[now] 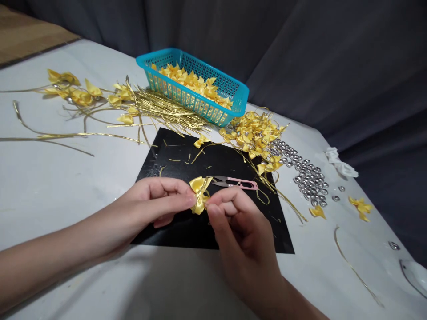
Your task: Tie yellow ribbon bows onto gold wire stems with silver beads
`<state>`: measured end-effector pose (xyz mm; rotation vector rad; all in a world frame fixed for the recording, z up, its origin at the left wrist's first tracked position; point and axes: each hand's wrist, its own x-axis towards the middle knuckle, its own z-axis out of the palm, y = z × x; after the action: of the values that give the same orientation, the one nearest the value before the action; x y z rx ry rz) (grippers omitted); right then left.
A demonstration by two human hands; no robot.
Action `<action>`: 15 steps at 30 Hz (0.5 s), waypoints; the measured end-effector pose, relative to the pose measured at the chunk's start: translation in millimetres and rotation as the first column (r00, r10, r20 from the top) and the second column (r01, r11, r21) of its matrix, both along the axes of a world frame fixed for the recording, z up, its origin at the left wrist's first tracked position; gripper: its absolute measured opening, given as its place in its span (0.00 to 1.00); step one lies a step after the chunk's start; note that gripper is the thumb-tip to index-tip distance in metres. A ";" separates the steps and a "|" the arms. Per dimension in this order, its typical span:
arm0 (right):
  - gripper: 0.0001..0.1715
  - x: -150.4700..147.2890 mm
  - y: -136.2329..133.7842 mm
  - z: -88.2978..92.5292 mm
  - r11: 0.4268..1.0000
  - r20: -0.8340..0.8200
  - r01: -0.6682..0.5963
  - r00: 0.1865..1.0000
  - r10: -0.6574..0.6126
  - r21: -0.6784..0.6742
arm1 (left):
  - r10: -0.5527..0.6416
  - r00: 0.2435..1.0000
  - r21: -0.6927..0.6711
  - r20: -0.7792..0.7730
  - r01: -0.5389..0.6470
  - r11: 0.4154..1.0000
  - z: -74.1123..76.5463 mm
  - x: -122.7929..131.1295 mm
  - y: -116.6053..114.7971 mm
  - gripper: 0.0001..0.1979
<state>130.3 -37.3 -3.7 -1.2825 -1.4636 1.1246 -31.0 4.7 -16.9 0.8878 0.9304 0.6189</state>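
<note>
A small yellow satin ribbon bow [199, 189], with gold cord across its middle, is held up over the black mat [187, 235]. My left hand [160, 200] pinches the bow's left side between thumb and fingers. At its lower right edge, the thumb and fingertips of my right hand [242, 226] are closed; whether they grip ribbon or a cord end there is hard to make out. Just behind the bow lie pink-handled thread snips [240, 183], blades pointing left. Bits of cut gold cord and one loose yellow bow [202, 141] are on the mat.
A turquoise basket [196, 100] of yellow bows stands at the back, with a bundle of gold cords [163, 109] before it. Right of it are piled corded bows [256, 129], silver beads [310, 180] and a white crumpled piece [340, 162]. More bows [73, 91] lie left.
</note>
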 end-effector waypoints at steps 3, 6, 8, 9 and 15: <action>0.06 -0.7 -0.3 0.6 1.000 -0.033 0.003 0.999 -0.004 -0.007 | -0.018 1.000 0.011 0.007 0.018 1.000 0.0 0.0 0.1 0.11; 0.07 -0.7 -0.6 0.5 1.000 -0.066 -0.001 0.998 0.000 -0.021 | -0.006 1.000 0.005 0.023 0.006 1.000 0.0 0.2 0.4 0.11; 0.07 -0.5 -0.7 -0.3 0.999 -0.087 -0.009 0.996 0.005 -0.042 | 0.011 0.999 -0.002 0.038 -0.011 1.000 0.7 0.3 0.3 0.11; 0.07 -0.4 -0.8 -0.8 0.999 -0.101 -0.013 0.995 0.008 -0.050 | 0.015 0.999 -0.006 0.044 -0.015 1.000 1.2 0.5 0.2 0.11; 0.08 -1.5 -0.6 -2.4 0.995 -0.215 -0.040 0.976 0.019 -0.096 | 0.010 0.998 -0.003 0.056 -0.009 1.000 0.9 1.7 0.4 0.11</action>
<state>128.7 -37.9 -6.0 -1.1693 -1.2839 1.3271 -29.2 5.1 -16.0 0.8604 0.8856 0.6474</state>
